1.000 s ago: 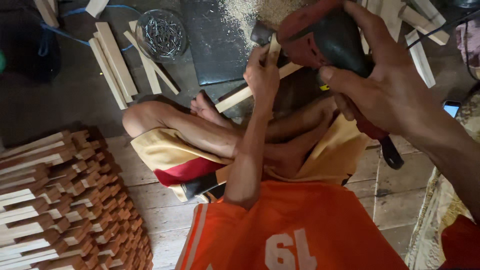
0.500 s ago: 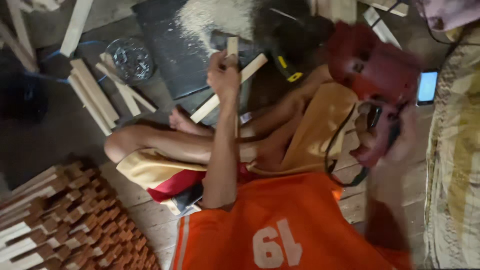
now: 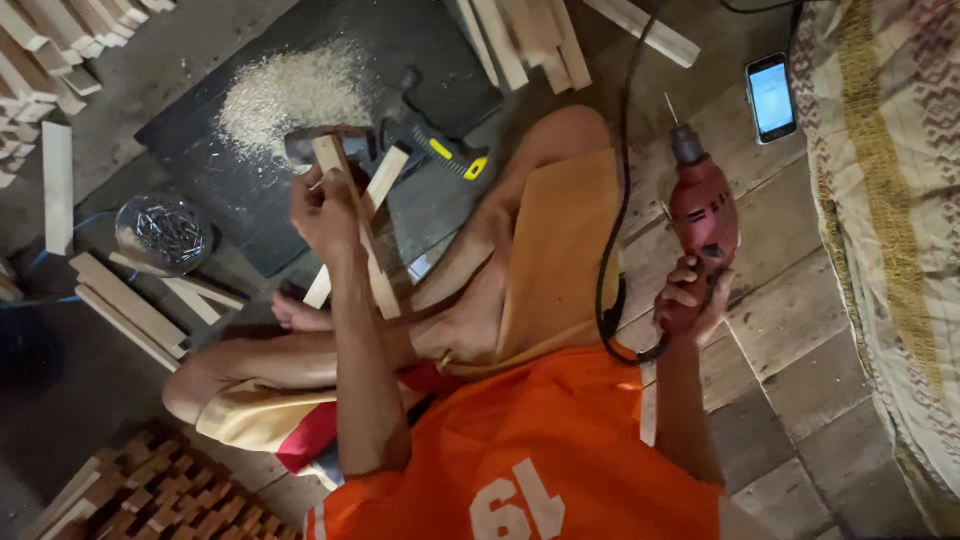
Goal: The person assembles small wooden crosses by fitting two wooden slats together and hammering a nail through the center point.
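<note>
**Pale wood in one hand, red drill in the other**

Wood strips crossed in front of me. My left hand (image 3: 325,210) is closed round the upper end of one wood strip (image 3: 352,225), fingers pinched tight; a thin nail looks to stick out by the fingertips, too small to be sure. A second strip (image 3: 365,215) slants across the first, touching it. Both sit above my crossed legs, over the dark mat (image 3: 250,200) on the floor.

My right hand (image 3: 690,300) is wrapped shut on the handle of the red drill (image 3: 703,220), bit pointing away from me, resting on the plank floor (image 3: 790,310) beside my knee. Black cord (image 3: 612,230) loops from it.

Sawdust pile (image 3: 295,95) on the mat. Hammer (image 3: 425,140) with yellow marks just beyond the strips. Clear tub of nails (image 3: 162,232) to my left. Phone (image 3: 772,97) lit, near the patterned cloth (image 3: 890,200). Stacked wood blocks (image 3: 160,495) by my left thigh.
</note>
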